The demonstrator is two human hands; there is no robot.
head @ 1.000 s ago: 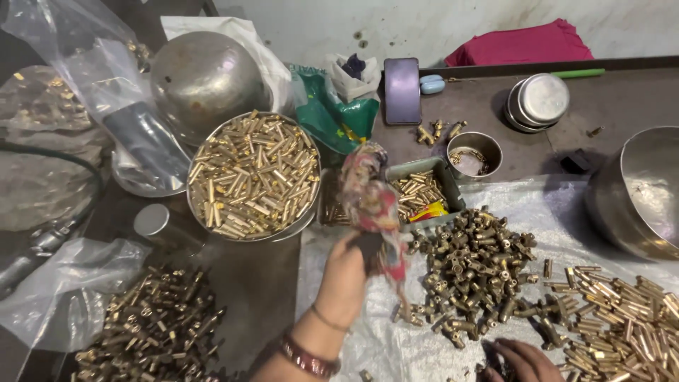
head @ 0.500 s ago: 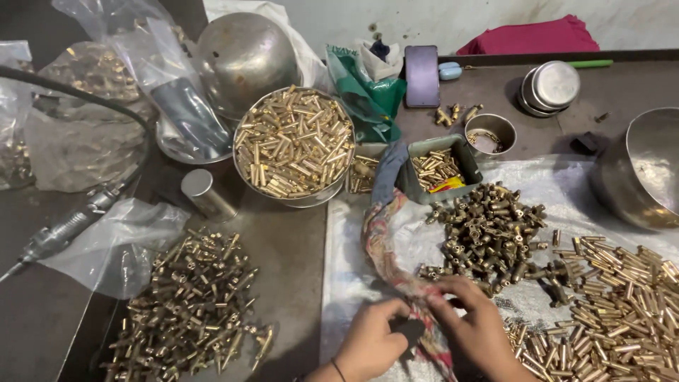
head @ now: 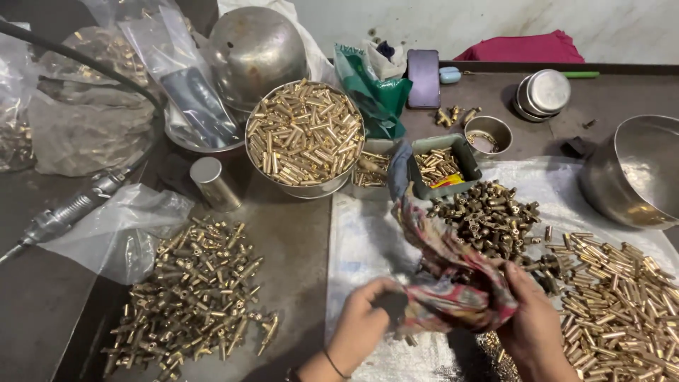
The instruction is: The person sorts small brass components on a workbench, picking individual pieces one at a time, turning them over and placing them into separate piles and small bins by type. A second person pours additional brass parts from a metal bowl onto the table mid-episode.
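Observation:
My left hand (head: pixel 357 329) and my right hand (head: pixel 532 327) both grip a patterned red and multicoloured cloth (head: pixel 442 272) low over a white woven sheet (head: pixel 361 247). The cloth runs up from my hands toward a small green tray (head: pixel 443 164) of brass pieces. A dark heap of small brass parts (head: pixel 491 219) lies just beyond my right hand. Shiny brass tubes (head: pixel 615 293) are spread to its right.
A steel bowl full of brass tubes (head: pixel 305 136) stands at centre back. Loose brass fittings (head: pixel 194 297) lie at the left. Plastic bags (head: pixel 85 134), a domed steel pot (head: pixel 256 49), a small steel cylinder (head: pixel 211 182), a phone (head: pixel 423 76) and a big steel bowl (head: pixel 633 180) surround them.
The left hand brought the raised cloth down onto the sheet. The right hand joined it, and both hands have now bunched the cloth between them.

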